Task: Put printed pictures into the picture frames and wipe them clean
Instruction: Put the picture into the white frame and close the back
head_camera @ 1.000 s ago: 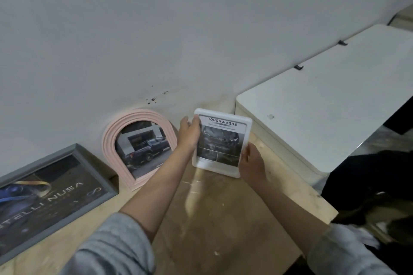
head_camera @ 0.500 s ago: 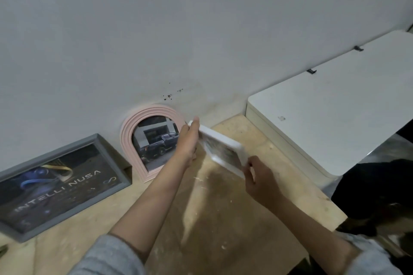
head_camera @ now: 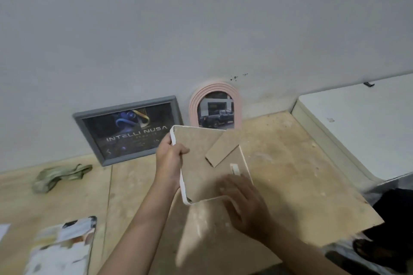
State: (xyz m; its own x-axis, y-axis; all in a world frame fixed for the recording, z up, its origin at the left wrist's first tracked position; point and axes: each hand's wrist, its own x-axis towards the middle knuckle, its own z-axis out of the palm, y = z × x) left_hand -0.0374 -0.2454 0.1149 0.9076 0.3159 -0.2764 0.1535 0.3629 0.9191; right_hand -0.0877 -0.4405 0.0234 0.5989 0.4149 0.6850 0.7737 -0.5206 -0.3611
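Nearest, at the lower left, printed pictures (head_camera: 61, 248) lie blurred on the plywood table (head_camera: 290, 185). Just beyond them, both forearms reach up to a white picture frame (head_camera: 212, 163), held above the table with its brown backing board turned toward the camera — the fold-out stand (head_camera: 222, 150) shows as an angled flap on it. The left hand (head_camera: 171, 161) grips the frame's left edge, thumb curled over the white rim and onto the backing. The right hand (head_camera: 243, 203) is motion-blurred at the frame's lower right corner; its fingers lie over the backing there, but whether they grip or only rest flat I cannot tell. Farther left, a crumpled greenish cloth (head_camera: 59, 176) sits on the table. Beyond, leaning against the grey wall (head_camera: 201, 18), stand a grey rectangular frame (head_camera: 128, 129) holding an "INTELLI NUSA" print and, just to its right, a pink arched frame (head_camera: 215, 106) with a dark pickup truck picture. To the right, a white tabletop (head_camera: 362, 131) adjoins the plywood.
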